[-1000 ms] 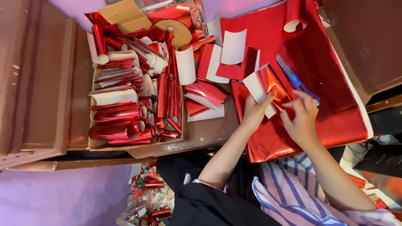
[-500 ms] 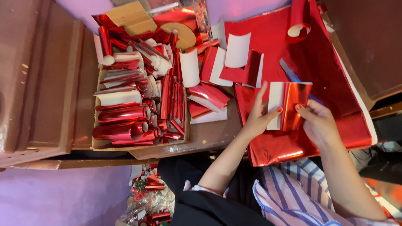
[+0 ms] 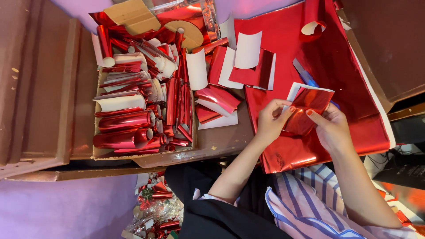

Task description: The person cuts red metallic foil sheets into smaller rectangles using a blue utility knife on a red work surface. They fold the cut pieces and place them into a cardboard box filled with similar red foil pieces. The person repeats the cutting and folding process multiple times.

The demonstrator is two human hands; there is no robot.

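Both my hands hold one small piece of shiny red foil paper (image 3: 307, 105) with a white back, curled between them above a big red foil sheet (image 3: 349, 79). My left hand (image 3: 271, 121) pinches its left edge with fingertips. My right hand (image 3: 331, 128) grips its lower right side. A blue-handled tool (image 3: 305, 75) lies on the big sheet just behind the held piece, partly hidden by it.
A cardboard box (image 3: 133, 156) full of several rolled red foil tubes sits at the left on the brown wooden table (image 3: 221, 141). Loose cut red and white pieces (image 3: 230, 75) lie between box and sheet. More foil scraps (image 3: 155, 208) lie on the floor below.
The held foil piece went from lying near the big sheet to being lifted and curled between both hands; the hands have drawn slightly closer to my body.
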